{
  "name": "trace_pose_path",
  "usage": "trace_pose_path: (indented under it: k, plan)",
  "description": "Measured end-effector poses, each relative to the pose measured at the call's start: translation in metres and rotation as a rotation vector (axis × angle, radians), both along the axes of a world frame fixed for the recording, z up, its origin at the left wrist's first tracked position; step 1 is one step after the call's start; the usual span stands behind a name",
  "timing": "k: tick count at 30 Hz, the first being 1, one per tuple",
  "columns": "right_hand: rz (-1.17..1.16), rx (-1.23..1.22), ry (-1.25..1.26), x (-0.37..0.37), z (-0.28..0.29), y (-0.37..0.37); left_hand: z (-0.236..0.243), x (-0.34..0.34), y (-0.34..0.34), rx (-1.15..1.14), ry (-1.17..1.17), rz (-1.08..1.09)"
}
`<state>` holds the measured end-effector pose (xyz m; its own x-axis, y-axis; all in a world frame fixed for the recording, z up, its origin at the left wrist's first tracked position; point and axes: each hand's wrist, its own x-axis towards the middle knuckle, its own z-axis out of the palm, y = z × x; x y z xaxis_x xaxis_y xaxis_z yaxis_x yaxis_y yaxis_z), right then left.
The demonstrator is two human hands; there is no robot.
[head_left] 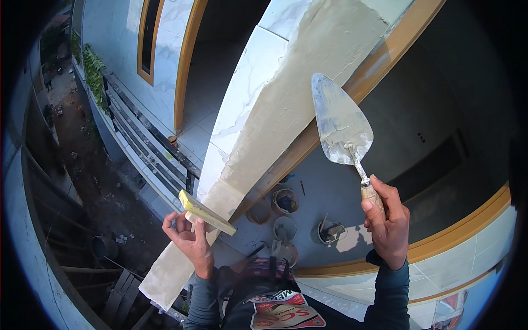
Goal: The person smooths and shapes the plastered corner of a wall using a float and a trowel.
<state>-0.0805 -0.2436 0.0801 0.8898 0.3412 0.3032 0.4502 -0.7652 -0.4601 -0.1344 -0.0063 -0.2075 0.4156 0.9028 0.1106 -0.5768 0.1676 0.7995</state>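
My right hand (pixel 389 225) grips the wooden handle of a pointed trowel (pixel 342 124), its blade up and smeared with grey mortar. The blade is in front of the orange-brown frame edge beside a plastered strip (pixel 269 129). My left hand (pixel 193 245) is closed on a flat plastering float (pixel 204 212) with a yellow edge, seen nearly edge-on. The float is in front of the strip's lower part; whether it touches the plaster I cannot tell. Smooth grey plaster covers the strip, with a ragged edge along white marbled tiles (pixel 247 82).
Several buckets stand on the floor below, among them a bucket with tools in it (pixel 329 231) and a dark-filled one (pixel 286 202). A slatted railing (pixel 146 140) runs along the left, with a drop to dirt ground (pixel 82 132) beyond. An orange-brown door frame (pixel 187 66) stands behind.
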Motion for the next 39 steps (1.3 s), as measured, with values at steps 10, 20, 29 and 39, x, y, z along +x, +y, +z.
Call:
trace_pose_path:
  k: [10, 20, 29, 39]
  plan:
    - [0.317, -0.282, -0.289, 0.016, -0.074, -0.020, 0.002, -0.002, 0.001, -0.016, 0.038, 0.002]
    - [0.300, -0.287, -0.289, 0.036, -0.106, -0.017, 0.000, -0.001, 0.001, 0.049, 0.065, 0.049]
    - [0.316, -0.346, -0.301, 0.035, -0.094, -0.017, -0.002, -0.002, 0.000, 0.053, 0.064, 0.053]
    - [0.287, -0.089, -0.409, 0.030, -0.064, -0.007, -0.001, 0.000, 0.002, 0.058, 0.072, 0.037]
